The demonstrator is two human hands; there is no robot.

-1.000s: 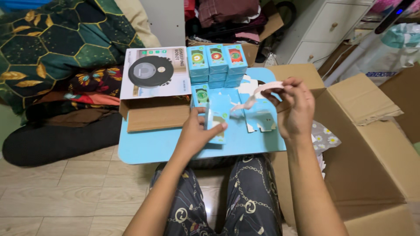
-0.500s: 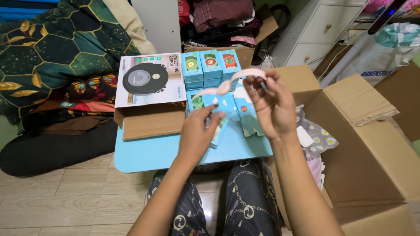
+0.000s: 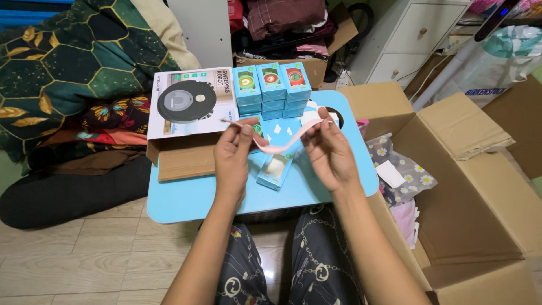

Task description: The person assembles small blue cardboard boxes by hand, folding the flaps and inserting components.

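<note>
L hand [image 3: 232, 158] pinches the left end of a pink strap [image 3: 276, 146] betw. thumb and fingertips; R hand [image 3: 327, 152] pinches the right end the same way, so both hands are closed on it and neither is nearer, each owns one end. Strap's long axis runs left-right across the body, sagging in a shallow curve in the middle, held in the air above the table, not touching it. Just below the sag, betw. the two wrists, lies an open small blue box [image 3: 275, 171], flat on the blue table [image 3: 186, 197], its mouth tilted toward the person; strap sits straight over it, apart. Going left to right over the surface: brown carton [image 3: 189, 158] at the table's left edge w/ a white box showing a round black robot vacuum [image 3: 189, 101] on top; then a stack of small blue boxes [image 3: 271, 89] in three columns at the far edge, upright, touching each other; more blue flat-packs under and behind the hands. Room: green-gold quilt [image 3: 62, 62] and dark cushion on the floor at left, tiled floor, clothes pile at back, white drawers [image 3: 418, 39] upper right, big open cardboard box [image 3: 480, 192] at right w/ a daisy-print bag [image 3: 403, 172] inside, just beside the table's right edge.
</note>
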